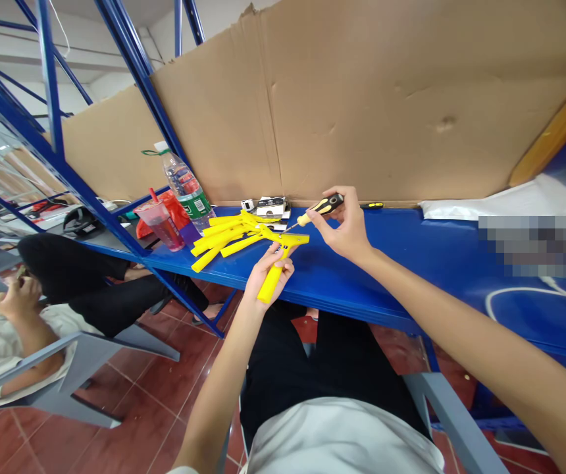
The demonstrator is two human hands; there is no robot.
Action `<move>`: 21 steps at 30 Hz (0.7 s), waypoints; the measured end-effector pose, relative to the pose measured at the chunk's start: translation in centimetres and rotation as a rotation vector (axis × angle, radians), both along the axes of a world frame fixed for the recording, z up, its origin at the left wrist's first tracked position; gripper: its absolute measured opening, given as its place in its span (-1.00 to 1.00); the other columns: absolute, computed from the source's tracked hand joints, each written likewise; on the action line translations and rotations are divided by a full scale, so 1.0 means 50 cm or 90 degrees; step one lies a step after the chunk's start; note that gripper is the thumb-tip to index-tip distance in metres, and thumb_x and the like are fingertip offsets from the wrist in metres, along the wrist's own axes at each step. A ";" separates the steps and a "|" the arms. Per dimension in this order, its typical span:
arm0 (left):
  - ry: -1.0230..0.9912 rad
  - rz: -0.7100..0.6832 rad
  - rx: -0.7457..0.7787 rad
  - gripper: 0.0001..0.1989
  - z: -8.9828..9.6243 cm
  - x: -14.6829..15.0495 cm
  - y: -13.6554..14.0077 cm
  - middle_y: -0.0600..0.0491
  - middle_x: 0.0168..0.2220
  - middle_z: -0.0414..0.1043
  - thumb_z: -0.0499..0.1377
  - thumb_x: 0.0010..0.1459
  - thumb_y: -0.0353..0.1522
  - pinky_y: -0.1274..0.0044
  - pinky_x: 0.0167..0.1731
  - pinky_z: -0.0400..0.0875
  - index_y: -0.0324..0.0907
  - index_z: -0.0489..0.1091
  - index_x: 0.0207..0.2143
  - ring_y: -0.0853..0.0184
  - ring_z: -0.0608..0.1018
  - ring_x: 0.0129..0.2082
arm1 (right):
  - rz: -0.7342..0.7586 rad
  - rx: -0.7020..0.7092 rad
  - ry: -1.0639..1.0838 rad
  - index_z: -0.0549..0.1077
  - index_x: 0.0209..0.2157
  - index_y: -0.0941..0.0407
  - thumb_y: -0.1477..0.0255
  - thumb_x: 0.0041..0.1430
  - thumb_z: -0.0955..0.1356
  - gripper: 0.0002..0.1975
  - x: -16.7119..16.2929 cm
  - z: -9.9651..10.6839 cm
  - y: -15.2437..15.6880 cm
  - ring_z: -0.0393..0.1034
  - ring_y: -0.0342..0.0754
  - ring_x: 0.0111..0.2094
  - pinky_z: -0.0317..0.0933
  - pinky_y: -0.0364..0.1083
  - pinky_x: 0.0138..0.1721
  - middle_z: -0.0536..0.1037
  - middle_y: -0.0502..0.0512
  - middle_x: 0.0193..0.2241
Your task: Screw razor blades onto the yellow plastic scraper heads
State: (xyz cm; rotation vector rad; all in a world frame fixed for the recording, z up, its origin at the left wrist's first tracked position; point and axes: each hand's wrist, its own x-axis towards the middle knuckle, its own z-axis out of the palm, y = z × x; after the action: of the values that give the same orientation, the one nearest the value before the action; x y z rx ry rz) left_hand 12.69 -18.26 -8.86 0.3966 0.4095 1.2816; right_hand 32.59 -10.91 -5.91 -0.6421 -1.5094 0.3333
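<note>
My left hand (257, 280) is closed around the handle of a yellow scraper (270, 284), whose wide head points up and away from me. In my right hand (349, 230) I grip a screwdriver (326, 208) with a black and pale yellow handle. Its thin shaft slants down to the left, and the tip is at the scraper's head; whether it touches a screw is too small to tell. Just left of my left hand, several more yellow scrapers (218, 240) lie heaped on the blue table (406, 257).
Behind the heap stand a water bottle (197, 201), a red drink cup (167, 227) and small boxes (270, 207). Another black-and-yellow tool (372, 205) lies by the cardboard wall (362, 99). A white bag (500, 199) and cable (490, 303) are right. A person (31, 329) sits left.
</note>
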 end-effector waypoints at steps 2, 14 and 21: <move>0.017 0.004 -0.003 -0.66 0.002 0.000 -0.001 -0.26 0.39 0.39 0.22 0.32 -0.65 0.64 -0.32 0.50 -0.16 0.43 0.05 0.66 0.38 -0.50 | -0.002 -0.006 -0.010 0.28 0.03 -0.06 -0.12 0.28 0.51 -0.42 0.000 0.000 0.000 0.65 0.16 -0.26 0.63 0.22 -0.23 0.61 0.07 -0.23; 0.023 0.006 0.016 -0.61 0.000 0.000 0.000 -0.20 0.27 0.49 0.25 0.30 -0.66 0.65 -0.32 0.53 -0.15 0.43 0.08 0.65 0.38 -0.49 | -0.025 0.016 -0.032 0.31 0.03 -0.05 0.00 0.31 0.52 -0.50 0.004 -0.005 0.006 0.66 0.13 -0.28 0.56 0.14 -0.33 0.64 0.07 -0.23; 0.002 -0.002 0.013 -0.64 -0.005 -0.002 0.003 -0.23 0.26 0.49 0.27 0.30 -0.66 0.68 -0.32 0.52 -0.19 0.43 0.07 0.67 0.38 -0.49 | -0.025 0.045 -0.026 0.34 0.02 -0.05 0.00 0.27 0.57 -0.47 0.006 -0.008 0.010 0.65 0.09 -0.33 0.50 0.08 -0.42 0.64 0.03 -0.25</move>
State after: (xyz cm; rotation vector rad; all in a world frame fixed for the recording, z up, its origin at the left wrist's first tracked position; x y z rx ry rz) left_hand 12.61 -18.11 -9.10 0.4166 0.3991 1.2826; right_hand 32.87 -10.40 -6.31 -0.6257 -1.5381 0.2370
